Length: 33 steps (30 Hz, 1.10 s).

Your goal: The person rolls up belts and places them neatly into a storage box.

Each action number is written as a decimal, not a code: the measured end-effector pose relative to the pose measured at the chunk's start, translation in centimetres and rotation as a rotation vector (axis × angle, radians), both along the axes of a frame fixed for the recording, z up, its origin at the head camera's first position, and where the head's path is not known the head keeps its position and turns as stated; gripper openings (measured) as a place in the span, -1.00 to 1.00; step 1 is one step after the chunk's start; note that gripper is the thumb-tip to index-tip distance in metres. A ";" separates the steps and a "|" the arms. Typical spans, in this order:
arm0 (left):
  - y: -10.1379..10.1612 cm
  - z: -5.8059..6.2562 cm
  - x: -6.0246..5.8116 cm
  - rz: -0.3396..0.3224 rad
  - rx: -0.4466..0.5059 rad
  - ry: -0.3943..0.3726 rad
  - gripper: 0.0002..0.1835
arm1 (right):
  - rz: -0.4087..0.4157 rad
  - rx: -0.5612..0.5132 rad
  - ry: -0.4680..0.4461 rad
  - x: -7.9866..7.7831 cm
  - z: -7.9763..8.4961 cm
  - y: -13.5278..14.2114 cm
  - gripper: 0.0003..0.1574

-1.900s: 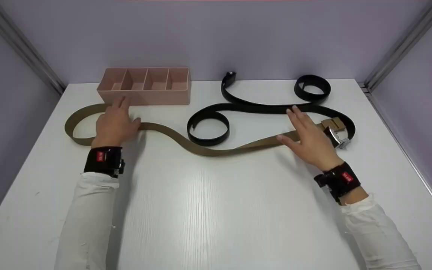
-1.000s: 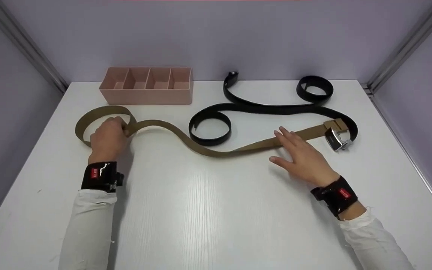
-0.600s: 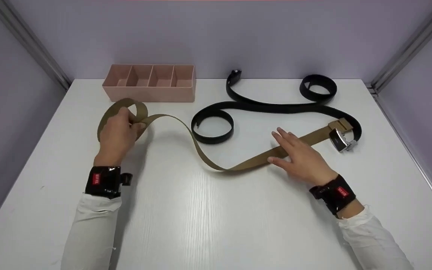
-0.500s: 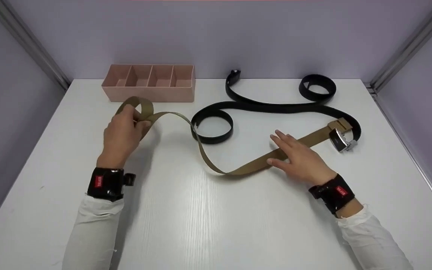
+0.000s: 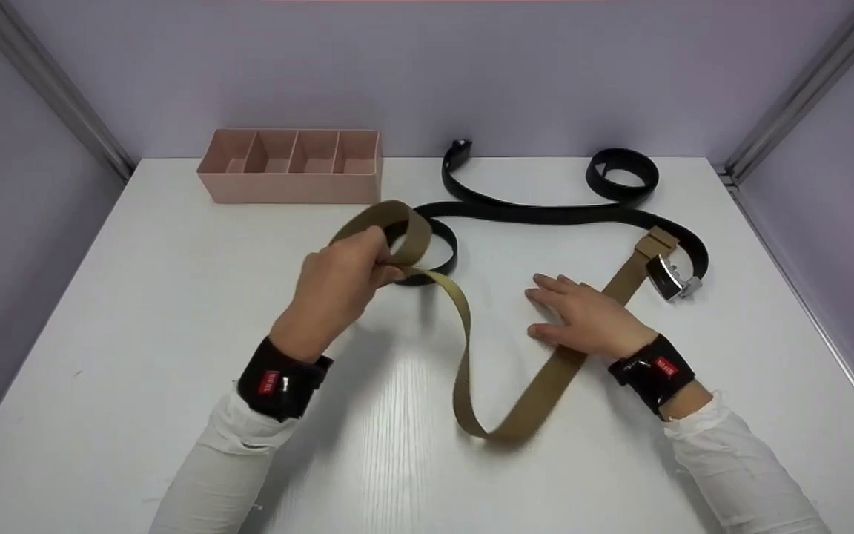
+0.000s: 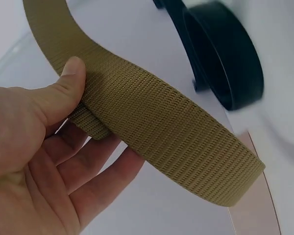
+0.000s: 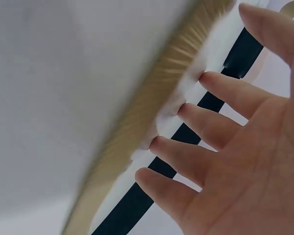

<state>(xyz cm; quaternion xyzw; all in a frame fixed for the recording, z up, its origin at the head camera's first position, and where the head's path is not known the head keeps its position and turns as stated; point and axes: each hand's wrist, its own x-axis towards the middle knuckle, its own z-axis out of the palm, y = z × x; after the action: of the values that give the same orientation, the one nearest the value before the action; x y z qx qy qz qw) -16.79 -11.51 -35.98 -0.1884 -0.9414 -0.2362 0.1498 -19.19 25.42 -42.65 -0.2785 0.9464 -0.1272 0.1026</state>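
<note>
My left hand (image 5: 342, 278) holds a tan webbing belt (image 5: 538, 400) up above the table. In the left wrist view, the thumb presses the belt's ribbed strap (image 6: 157, 110) against the fingers (image 6: 105, 178), and its end forms a loop. From there the strap sags toward me, then runs back beneath my right hand (image 5: 586, 319) to its tan buckle (image 5: 655, 242). My right hand lies low over the strap with straight, spread fingers (image 7: 230, 93). In the right wrist view the tan strap (image 7: 132, 127) is blurred by the fingertips.
Behind lies a black belt (image 5: 538, 214) with a silver buckle (image 5: 668, 280), its coiled end partly hidden by the tan loop. A second black belt (image 5: 623, 178) is coiled at the back right. At the back left stands a pink four-slot box (image 5: 290, 189).
My left hand has gripped the tan belt and carried its looped end right, up to the black coil. The strap's middle has swung toward me. My right hand has shifted slightly toward me and left.
</note>
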 end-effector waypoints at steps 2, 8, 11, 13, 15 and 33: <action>1.4 -0.4 0.2 -0.050 -0.047 0.055 -0.62 | -0.001 -0.007 -0.009 -0.4 0.2 -0.1 -0.22; 4.8 -2.0 0.5 -0.166 -0.174 0.207 -0.62 | -0.033 -0.064 -0.010 -1.1 1.0 -0.7 -0.22; 6.2 -2.6 0.2 -0.237 -0.215 0.255 -0.66 | -0.021 -0.151 0.058 -1.0 1.6 -1.3 -0.11; 6.9 -3.0 -0.3 -0.300 -0.246 0.263 -0.72 | 0.024 -0.222 0.107 -1.0 1.8 -1.7 -0.05; 7.4 -3.3 -0.8 -0.360 -0.270 0.276 -0.79 | 0.094 -0.264 0.144 -1.0 1.9 -2.2 -0.08; 1.7 -3.8 -4.8 -0.081 -0.312 0.406 -0.88 | 0.028 -0.284 0.264 -1.8 3.9 -1.4 -0.73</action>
<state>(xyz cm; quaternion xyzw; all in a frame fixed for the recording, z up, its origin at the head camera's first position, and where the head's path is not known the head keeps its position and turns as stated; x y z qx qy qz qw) -21.61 -9.84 -39.73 -0.2901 -0.9089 -0.0514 0.2952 -20.98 23.99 -38.74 -0.3175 0.9203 -0.2203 -0.0609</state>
